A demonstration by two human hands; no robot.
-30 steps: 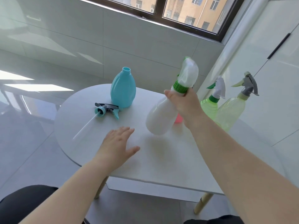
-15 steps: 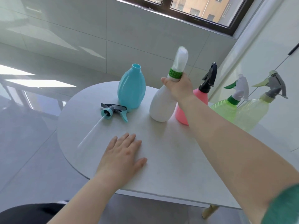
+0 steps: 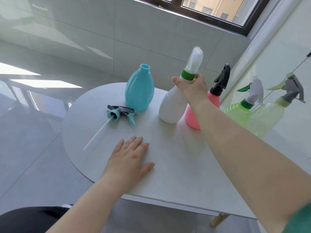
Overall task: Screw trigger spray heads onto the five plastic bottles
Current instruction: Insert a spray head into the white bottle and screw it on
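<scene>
Four of the five bottles appear to carry their spray heads, so the job looks nearly finished. The right hand has its fingers wrapped around the neck of the white bottle, just under the green collar of its white spray head; the bottle's base seems to rest on the worktop, leaning a little toward the right, though whether it sits flat I cannot tell. Just behind it, touching or nearly so, stands the pink bottle with a black spray head. Further right are a bright green bottle with a white and green head and a pale yellow-green bottle with a grey head; how tightly any of these heads are turned down cannot be judged from here. What is left is the turquoise bottle, which stands upright toward the back of the worktop with its mouth bare. Its matching head, the turquoise and black trigger sprayer, lies on its side just in front of that bottle, its long clear dip tube pointing toward the near left edge. The left hand lies flat on the worktop, fingers spread and grasping nothing, near the tube's end but apart from it. The remaining work, as I judge it, is to let go of the white bottle, feed the tube into the turquoise bottle and twist that last head on.
</scene>
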